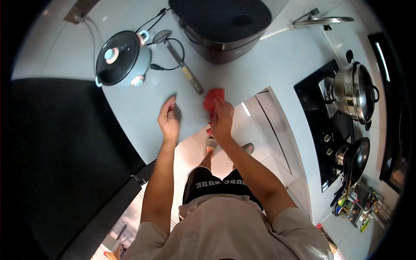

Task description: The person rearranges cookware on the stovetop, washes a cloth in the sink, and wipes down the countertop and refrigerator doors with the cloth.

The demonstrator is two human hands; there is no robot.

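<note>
One red cloth, likely light, limp and best gripped by a bunched fold, sits at the counter's edge, pinched by my right hand, while my left hand hangs half-curled, empty.

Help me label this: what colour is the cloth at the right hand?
The cloth is red, seen best in the head view.

The right hand hides part of the red cloth (how much is unclear).
</note>
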